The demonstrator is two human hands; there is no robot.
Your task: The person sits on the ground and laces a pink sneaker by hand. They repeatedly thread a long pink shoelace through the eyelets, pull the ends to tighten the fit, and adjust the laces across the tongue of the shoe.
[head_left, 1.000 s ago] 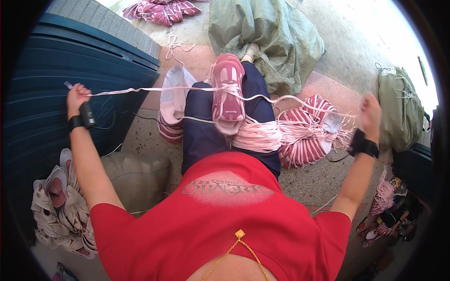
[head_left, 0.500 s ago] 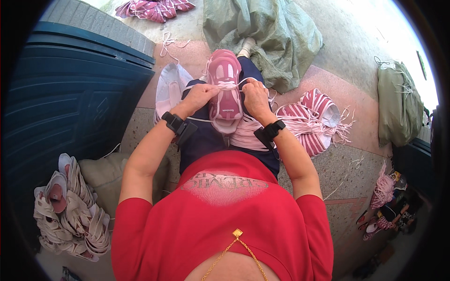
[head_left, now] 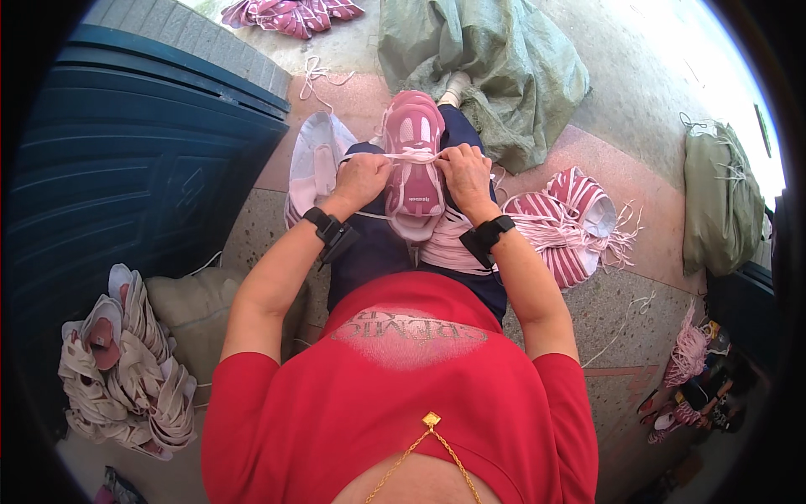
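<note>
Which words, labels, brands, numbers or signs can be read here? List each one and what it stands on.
Pink shoe upper: small white lettering on its tongue; printed words are not copied out here.
Red shirt: grey lettering across the pale patch; likewise not copied.
Dark things at the lower right: too small and blurred to tell.
I can make out no other text.
</note>
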